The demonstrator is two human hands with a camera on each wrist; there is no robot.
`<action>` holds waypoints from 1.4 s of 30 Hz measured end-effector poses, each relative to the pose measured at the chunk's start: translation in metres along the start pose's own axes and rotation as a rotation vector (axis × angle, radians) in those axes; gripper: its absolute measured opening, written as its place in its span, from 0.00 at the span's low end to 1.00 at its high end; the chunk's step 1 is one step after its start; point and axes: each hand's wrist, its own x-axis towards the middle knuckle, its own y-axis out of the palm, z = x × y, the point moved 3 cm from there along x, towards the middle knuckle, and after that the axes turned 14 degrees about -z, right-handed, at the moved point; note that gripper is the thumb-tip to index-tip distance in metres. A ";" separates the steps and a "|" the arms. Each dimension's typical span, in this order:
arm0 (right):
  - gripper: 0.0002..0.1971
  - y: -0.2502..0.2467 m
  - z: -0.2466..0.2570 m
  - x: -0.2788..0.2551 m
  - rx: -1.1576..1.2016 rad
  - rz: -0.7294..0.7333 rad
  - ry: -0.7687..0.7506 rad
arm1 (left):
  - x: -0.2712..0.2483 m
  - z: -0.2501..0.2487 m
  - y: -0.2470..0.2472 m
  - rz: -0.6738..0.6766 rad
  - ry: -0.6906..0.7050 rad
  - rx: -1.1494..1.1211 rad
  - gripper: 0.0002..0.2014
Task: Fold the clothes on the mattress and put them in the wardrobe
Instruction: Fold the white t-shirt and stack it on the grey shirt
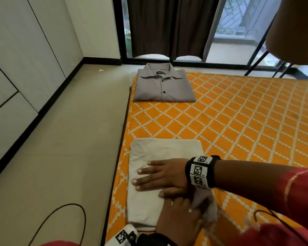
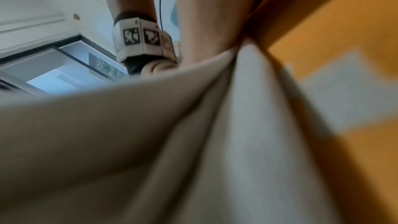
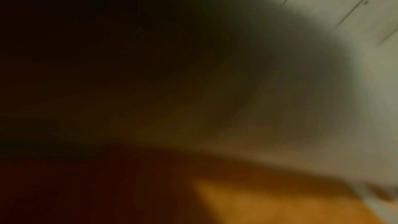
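beige garment [image 1: 149, 206] at mattress [image 1: 238, 121] near-left edge | soft, light, limp | right hand [image 1: 164, 174] flat pressing; left hand [image 1: 181, 215] pinching its right-side fold | lift from under folded edges

You are kneeling at a mattress [image 1: 238, 125] that is lying flat on the pale floor [image 1: 69, 139]. It is wearing an orange cover with white diamond lines. Two pieces of clothing are lying right on it, both along its left edge and well apart from each other. The far one is a grey shirt [image 1: 163, 86], folded neat, with its collar and buttons facing up. The near one is a beige cloth [image 1: 149, 206], folded into a long flat shape, and its right side is bunching up. A thin black cable [image 1: 68, 208] is looping over the floor near you, beside the mattress.
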 end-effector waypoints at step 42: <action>0.38 -0.055 -0.002 -0.106 0.307 -0.739 1.920 | -0.028 0.053 -0.059 -0.066 -0.712 -0.002 0.60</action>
